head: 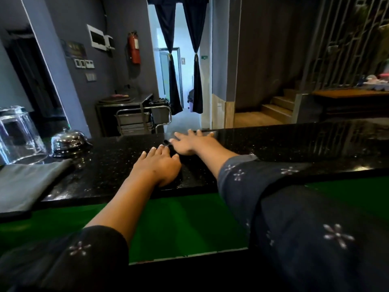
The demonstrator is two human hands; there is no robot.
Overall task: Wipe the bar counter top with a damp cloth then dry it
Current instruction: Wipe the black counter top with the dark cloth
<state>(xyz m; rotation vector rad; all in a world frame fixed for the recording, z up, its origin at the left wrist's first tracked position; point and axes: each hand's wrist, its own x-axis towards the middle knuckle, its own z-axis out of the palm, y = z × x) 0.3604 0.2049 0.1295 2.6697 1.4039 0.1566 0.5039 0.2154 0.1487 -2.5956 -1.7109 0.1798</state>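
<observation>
The dark, almost black cloth (171, 151) lies flat on the glossy black speckled stone desk (294, 144), near its middle, pinned under both palms and nearly lost against the stone. The left hand (156, 166) presses its near part with fingers straight and spread; the right hand (192, 143) lies flat on the far part, fingers splayed toward the far edge, so neither hand is clenched round anything

The chief risk, as I judge it, is a sweep to the left: the clear upturned drinking glass (19, 135) and the domed chrome call bell (68, 142) stand on that end, and a wide stroke could knock either off. The folded grey cloth (27, 182) lies in front of them and could get dragged or wetted, spoiling it if it is meant for drying. A push too far forward could send the dark cloth over the far edge

Wet streaks gleam on the stone. Beyond are grey walls, a red fire extinguisher (134, 48), a steel service trolley (134, 116), a curtained doorway (181, 60) and wooden steps (275, 106)
</observation>
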